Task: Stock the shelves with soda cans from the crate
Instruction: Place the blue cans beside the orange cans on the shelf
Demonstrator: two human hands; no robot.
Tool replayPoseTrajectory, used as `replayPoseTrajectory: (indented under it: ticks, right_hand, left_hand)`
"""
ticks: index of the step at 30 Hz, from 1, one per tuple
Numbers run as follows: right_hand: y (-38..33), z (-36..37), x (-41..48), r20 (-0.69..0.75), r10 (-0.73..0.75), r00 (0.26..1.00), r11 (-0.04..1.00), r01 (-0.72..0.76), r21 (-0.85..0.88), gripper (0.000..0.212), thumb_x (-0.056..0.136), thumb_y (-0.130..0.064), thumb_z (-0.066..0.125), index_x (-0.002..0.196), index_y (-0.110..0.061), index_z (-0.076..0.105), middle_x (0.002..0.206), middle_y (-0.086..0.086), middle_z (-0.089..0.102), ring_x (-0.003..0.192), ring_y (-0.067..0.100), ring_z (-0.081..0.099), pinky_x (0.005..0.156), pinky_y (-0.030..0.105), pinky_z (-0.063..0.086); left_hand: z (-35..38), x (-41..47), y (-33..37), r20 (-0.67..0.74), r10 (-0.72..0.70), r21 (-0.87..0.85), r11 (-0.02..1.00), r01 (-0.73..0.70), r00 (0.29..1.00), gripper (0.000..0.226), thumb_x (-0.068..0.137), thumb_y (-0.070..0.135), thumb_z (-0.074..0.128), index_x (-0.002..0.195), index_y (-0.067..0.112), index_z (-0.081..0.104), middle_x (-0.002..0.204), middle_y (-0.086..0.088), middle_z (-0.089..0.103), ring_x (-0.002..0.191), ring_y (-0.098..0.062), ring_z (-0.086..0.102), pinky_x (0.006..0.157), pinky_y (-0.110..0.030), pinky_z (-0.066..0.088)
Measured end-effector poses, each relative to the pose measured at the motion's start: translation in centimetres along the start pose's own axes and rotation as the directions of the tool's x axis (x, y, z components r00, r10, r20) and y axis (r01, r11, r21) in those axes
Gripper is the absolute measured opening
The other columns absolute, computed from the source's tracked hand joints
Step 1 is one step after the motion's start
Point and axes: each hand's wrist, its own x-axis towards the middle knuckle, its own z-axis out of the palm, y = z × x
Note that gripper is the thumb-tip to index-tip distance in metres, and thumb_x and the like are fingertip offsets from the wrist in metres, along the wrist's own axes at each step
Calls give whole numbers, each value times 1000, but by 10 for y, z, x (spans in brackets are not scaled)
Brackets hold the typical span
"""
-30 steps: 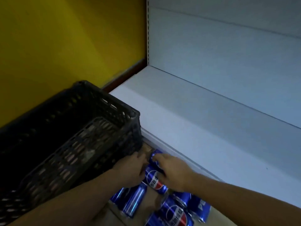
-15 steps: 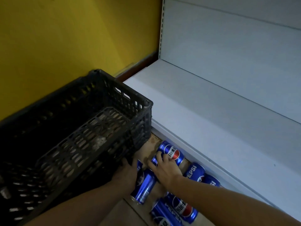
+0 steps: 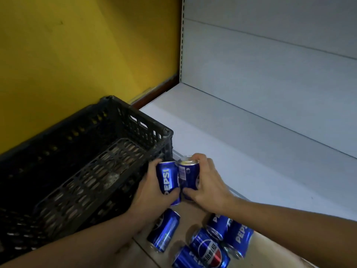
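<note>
Crate [image 3: 116, 132] sits at 8 o'clock of the view on the floor [image 3: 193, 211], its near right corner just beside the shelf [image 3: 251, 151] front edge. Wall [image 3: 77, 55] stands behind the crate at 10 o'clock. The shelf runs from 12 to 4 o'clock, with the back panel [image 3: 270, 64] behind it. At the crate's 3 o'clock, before the shelf edge, left hand [image 3: 152, 192] grips left can [image 3: 167, 180] and right hand [image 3: 208, 186] grips right can [image 3: 188, 175]; the two cans touch side by side. On the floor below the hands, a single can [image 3: 164, 230] lies at 7 o'clock. A cluster of four cans [image 3: 209, 250] lies at 5 o'clock, packed together.
</note>
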Motion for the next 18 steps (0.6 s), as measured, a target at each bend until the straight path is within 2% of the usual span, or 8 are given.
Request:
replayPoseTrajectory:
  ticks: [3, 6, 9, 11, 14, 16, 18]
  right_hand:
    - [-42, -58, -7, -148, -60, 987, 970, 93, 224, 82, 74, -22, 85, 129, -44, 29, 119, -16, 51, 102, 2, 61, 77, 13, 51]
    - [-90, -112, -15, -234, -122, 965, 919, 199, 339, 86, 78, -22, 84, 141, -40, 29, 124, -14, 56, 106, 2, 63, 77, 19, 55]
    - [-142, -159, -16, -385, -249, 889, 878, 375, 297, 86, 74, -35, 80, 144, -38, 30, 127, -13, 59, 115, 14, 61, 85, 29, 56]
    - [-170, -190, -14, -447, -301, 842, 854, 447, 267, 86, 74, -34, 79, 145, -36, 30, 125, -9, 62, 113, 18, 63, 88, 36, 55]
    - [-201, -240, -9, -524, -382, 761, 830, 532, 168, 88, 76, -30, 79, 147, -32, 27, 127, -5, 62, 113, 21, 63, 88, 44, 55]
    - [-212, -273, -5, -567, -397, 722, 836, 540, 103, 91, 74, -30, 81, 147, -30, 27, 132, -4, 60, 115, 20, 63, 89, 46, 56]
    - [-212, -303, -1, -611, -373, 698, 855, 514, 66, 93, 70, -29, 83, 146, -30, 30, 133, -5, 59, 115, 19, 64, 88, 47, 57]
  left_hand:
    - [-24, -1, 45, -99, 104, -274, 953, -127, 990, 86, 84, 6, 71, 146, 40, 23, 113, 13, 62, 93, -4, 69, 71, -23, 58]
    - [-60, 2, 106, -203, 281, -402, 850, -341, 938, 79, 90, -1, 60, 151, 33, 24, 121, 14, 61, 106, -9, 68, 76, -24, 59]
    - [-100, 7, 172, -328, 422, -430, 730, -532, 845, 73, 83, 7, 62, 147, 25, 31, 117, 13, 64, 103, -9, 69, 75, -18, 57]
    - [-124, 10, 215, -379, 516, -393, 662, -638, 768, 74, 85, 17, 70, 147, 20, 31, 114, 15, 65, 102, -9, 69, 76, -18, 56]
    - [-150, 22, 272, -430, 616, -347, 562, -751, 660, 75, 85, 21, 71, 147, 17, 29, 124, 10, 59, 112, -11, 65, 81, -19, 56]
    - [-155, 37, 306, -434, 644, -348, 525, -776, 630, 73, 85, 23, 70, 146, 18, 31, 129, 8, 58, 114, -8, 64, 81, -17, 55]
    - [-150, 52, 336, -417, 655, -386, 499, -776, 630, 71, 83, 26, 72, 144, 16, 37, 126, 8, 62, 112, -5, 64, 80, -17, 55]
